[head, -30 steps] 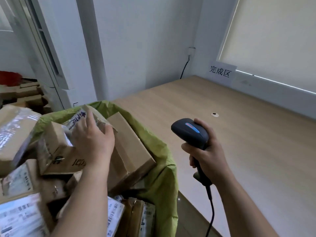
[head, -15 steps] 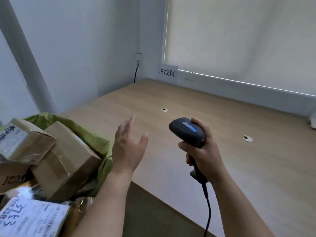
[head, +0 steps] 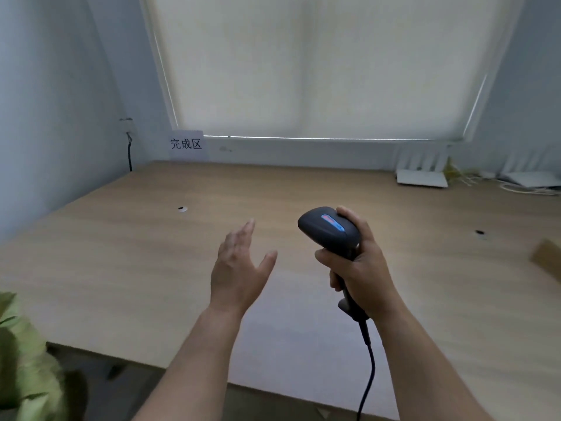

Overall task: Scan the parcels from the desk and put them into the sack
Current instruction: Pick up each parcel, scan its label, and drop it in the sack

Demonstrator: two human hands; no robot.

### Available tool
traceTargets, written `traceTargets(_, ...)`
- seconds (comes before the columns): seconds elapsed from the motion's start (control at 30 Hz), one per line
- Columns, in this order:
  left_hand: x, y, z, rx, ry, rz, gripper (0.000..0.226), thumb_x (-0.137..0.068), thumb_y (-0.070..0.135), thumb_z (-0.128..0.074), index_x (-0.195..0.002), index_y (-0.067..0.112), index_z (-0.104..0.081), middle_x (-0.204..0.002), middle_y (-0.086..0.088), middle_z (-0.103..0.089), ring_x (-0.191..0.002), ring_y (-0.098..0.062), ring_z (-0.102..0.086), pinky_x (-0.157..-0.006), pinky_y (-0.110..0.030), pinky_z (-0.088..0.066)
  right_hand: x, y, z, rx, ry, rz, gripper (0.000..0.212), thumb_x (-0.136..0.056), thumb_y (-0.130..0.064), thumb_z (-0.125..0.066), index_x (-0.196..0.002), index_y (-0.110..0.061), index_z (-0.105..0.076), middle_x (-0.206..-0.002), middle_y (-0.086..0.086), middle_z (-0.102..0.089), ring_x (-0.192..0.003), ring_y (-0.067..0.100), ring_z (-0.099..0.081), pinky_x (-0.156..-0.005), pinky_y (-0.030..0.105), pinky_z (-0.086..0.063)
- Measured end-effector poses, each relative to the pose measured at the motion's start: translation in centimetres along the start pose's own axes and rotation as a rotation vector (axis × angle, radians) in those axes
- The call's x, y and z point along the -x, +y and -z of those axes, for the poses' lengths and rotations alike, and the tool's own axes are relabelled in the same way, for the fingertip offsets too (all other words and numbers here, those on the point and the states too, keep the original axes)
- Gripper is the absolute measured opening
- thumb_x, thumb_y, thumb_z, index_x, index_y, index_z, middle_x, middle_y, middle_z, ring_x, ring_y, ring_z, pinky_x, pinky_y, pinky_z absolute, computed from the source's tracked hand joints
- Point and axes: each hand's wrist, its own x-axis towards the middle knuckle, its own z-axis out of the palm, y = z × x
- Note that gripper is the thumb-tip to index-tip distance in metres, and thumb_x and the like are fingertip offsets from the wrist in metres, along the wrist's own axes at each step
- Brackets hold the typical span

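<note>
Parcel (head: 546, 259): only a brown corner visible at far right edge of table (head: 121, 253), cut off by the frame; well apart from both hands. Sack (head: 21, 360), green, at lower left, off the near table edge; contents not visible.

Left hand (head: 239, 265): released, fingers straight and together, thumb spread, holding nothing, hovering above the table centre. Right hand (head: 359, 268): clenched round handle of scanner (head: 329, 227), head raised, indicator strip lit, nose pointing forward and left, cable (head: 368, 372) trailing down off the near edge.

Step in hand, by judgement: reach for next parcel, then scan.

Notes for doing it well:
- Cross left hand rightward, passing in front of scanner rather than under the cable; alternatively turn body right to bring parcel between both hands.
- Grip parcel by its edges, label face up, label kept uncovered by fingers.
- Tilt label toward scanner nose; hold steady before trigger press.
- Keep cable slack clear of parcel path back to sack.
- Label side unknown from this view: expect to rotate the box before scanning.

Routers (head: 422, 174) and loose wires at back right: keep out of the reach.
</note>
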Motion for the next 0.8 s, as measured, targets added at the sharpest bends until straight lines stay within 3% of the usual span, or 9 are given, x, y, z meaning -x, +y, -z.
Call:
traceTargets(0.3,1.1,10.9,-11.4,0.112,-0.160,-0.195,0.069,-0.087,0.036,-0.064,-0.147,0.022,-0.034,-0.142,0.002,-0.044,-0.130,-0.015,-0.038,-0.100,-0.026,-0.032,2.4,-0.1,14.9,0.085,0.243,0.007,0.072,-0.080,0.006,-0.072,-0.125,-0.047,-0.054,-0.097,-0.011,-0.067,-0.047,0.025,-0.049,-0.045,0.030,-0.044)
traceTargets(0.8,3.1,27.1,-29.3,0.272,-0.458,-0.404,0.071,-0.088,0.041,-0.063,-0.149,0.025,-0.030,-0.144,0.001,-0.041,-0.134,-0.015,-0.035,-0.098,-0.028,-0.036,6.9,-0.2,34.5,0.231,0.656,-0.033,0.071,-0.077,-0.003,-0.077,-0.126,-0.048,-0.052,-0.097,0.003,-0.065,-0.046,0.022,-0.048,-0.045,0.032,-0.044)
